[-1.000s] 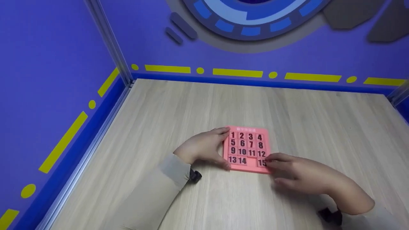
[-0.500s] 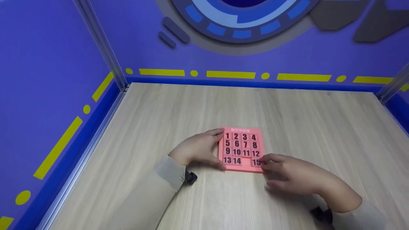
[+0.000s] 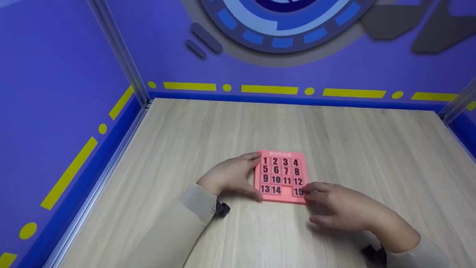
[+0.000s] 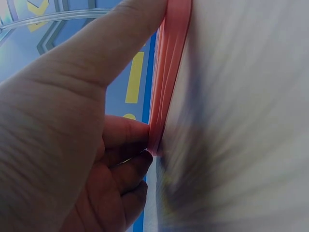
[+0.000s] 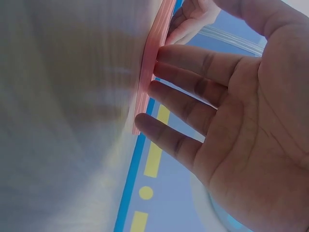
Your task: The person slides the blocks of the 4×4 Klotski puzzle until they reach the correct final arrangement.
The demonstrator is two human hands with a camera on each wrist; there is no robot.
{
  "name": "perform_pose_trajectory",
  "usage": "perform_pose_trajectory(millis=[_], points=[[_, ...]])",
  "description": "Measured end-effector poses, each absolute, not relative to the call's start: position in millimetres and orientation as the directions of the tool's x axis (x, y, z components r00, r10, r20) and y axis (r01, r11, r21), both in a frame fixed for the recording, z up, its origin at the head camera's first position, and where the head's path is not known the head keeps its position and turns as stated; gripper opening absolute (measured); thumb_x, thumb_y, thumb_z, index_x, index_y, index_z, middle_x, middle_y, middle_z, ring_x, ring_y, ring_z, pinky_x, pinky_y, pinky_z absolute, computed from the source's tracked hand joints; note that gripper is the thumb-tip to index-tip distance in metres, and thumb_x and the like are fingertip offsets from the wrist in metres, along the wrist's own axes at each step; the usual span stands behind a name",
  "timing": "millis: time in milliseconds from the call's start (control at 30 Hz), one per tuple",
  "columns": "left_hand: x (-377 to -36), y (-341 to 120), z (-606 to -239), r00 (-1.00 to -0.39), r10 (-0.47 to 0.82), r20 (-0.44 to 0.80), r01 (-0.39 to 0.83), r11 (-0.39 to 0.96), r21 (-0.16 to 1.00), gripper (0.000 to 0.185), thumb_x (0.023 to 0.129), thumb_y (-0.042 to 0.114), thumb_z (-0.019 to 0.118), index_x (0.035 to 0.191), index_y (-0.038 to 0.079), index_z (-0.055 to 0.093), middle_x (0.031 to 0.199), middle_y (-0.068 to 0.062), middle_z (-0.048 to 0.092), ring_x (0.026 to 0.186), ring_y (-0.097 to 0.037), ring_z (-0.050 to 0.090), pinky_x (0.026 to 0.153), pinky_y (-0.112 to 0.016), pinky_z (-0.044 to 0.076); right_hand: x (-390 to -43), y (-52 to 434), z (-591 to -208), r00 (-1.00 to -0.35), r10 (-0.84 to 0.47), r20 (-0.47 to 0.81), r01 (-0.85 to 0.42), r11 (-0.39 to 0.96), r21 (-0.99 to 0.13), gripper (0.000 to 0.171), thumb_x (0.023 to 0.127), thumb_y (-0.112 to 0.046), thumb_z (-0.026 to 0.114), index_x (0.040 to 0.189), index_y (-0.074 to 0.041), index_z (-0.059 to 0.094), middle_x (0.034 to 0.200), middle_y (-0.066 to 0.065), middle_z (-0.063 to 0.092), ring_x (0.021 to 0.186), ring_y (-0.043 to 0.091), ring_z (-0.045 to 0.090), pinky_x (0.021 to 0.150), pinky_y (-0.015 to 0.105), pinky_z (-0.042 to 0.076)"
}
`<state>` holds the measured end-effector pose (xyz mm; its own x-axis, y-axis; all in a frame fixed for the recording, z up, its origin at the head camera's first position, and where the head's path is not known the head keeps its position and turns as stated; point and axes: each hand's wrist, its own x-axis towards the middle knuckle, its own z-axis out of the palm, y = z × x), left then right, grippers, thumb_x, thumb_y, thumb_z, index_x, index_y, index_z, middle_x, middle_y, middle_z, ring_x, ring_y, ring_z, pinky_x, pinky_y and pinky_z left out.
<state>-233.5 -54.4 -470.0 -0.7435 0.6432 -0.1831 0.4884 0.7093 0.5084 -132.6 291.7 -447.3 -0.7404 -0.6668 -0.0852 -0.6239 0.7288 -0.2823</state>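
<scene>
The pink puzzle [image 3: 281,176] bears tiles numbered 1 to 15 in rows; the white heading on its top edge is unreadable.

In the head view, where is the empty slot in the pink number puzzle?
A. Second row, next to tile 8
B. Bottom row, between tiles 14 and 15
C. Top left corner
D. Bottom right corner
B: the puzzle shows a bare pink gap in its bottom row, with tile 14 to its left and tile 15 to its right.

Sliding number puzzle [image 3: 281,176] lies flat on the table [image 3: 334,137], left hand [image 3: 230,175] at its left edge, right hand [image 3: 340,206] at its near-right corner (by tile 15 [image 3: 298,191]).
</scene>
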Motion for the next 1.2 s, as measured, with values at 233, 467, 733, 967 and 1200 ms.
perform_pose_trajectory(millis=[233,467,733,967,1200], points=[[-230.9,-53.2,-469.9,-0.743,0.646,-0.175,0.502,0.710,0.493,0.130,0.078,0.063,0.100,0.179,0.013,0.034,0.191,0.001,0.026,0.178,-0.019,0.025,0.145,-0.037,0.029,-127.7,290.7,-446.9,-0.736,-0.674,-0.068,-0.635,0.721,-0.278,0.058,0.101,-0.048,0.083,0.146,-0.011,0.076,0.157,0.003,0.068,0.148,0.034,0.066,0.124,0.060,0.056],[-228.4,-53.8,-468.8,-0.743,0.644,-0.181,0.495,0.711,0.500,0.130,0.078,0.062,0.100,0.179,0.015,0.034,0.191,0.001,0.025,0.178,-0.019,0.025,0.145,-0.038,0.029,-126.5,290.0,-448.2,-0.728,-0.684,-0.055,-0.651,0.714,-0.257,0.056,0.101,-0.047,0.082,0.145,-0.011,0.077,0.156,0.003,0.070,0.148,0.034,0.066,0.124,0.060,0.055],[-227.6,-49.8,-473.2,-0.743,0.647,-0.171,0.499,0.706,0.502,0.130,0.077,0.061,0.102,0.180,0.018,0.034,0.191,0.001,0.026,0.178,-0.020,0.025,0.145,-0.038,0.028,-123.4,294.5,-448.2,-0.721,-0.690,-0.062,-0.661,0.712,-0.237,0.060,0.101,-0.047,0.082,0.148,-0.011,0.074,0.161,0.006,0.068,0.153,0.038,0.062,0.126,0.064,0.052],[-229.0,-49.9,-468.5,-0.746,0.638,-0.189,0.506,0.728,0.462,0.131,0.077,0.061,0.101,0.180,0.017,0.032,0.191,0.000,0.024,0.178,-0.021,0.025,0.145,-0.037,0.028,-124.2,291.2,-445.2,-0.737,-0.664,-0.126,-0.618,0.737,-0.274,0.068,0.102,-0.051,0.080,0.155,-0.010,0.069,0.168,0.008,0.062,0.159,0.040,0.056,0.130,0.068,0.047],[-231.5,-49.1,-465.5,-0.746,0.632,-0.209,0.508,0.744,0.435,0.132,0.077,0.062,0.101,0.180,0.015,0.032,0.191,-0.001,0.024,0.178,-0.021,0.024,0.145,-0.036,0.026,-127.3,288.8,-443.2,-0.729,-0.666,-0.156,-0.615,0.738,-0.277,0.069,0.103,-0.050,0.080,0.157,-0.010,0.068,0.171,0.010,0.059,0.160,0.041,0.054,0.130,0.070,0.047]])
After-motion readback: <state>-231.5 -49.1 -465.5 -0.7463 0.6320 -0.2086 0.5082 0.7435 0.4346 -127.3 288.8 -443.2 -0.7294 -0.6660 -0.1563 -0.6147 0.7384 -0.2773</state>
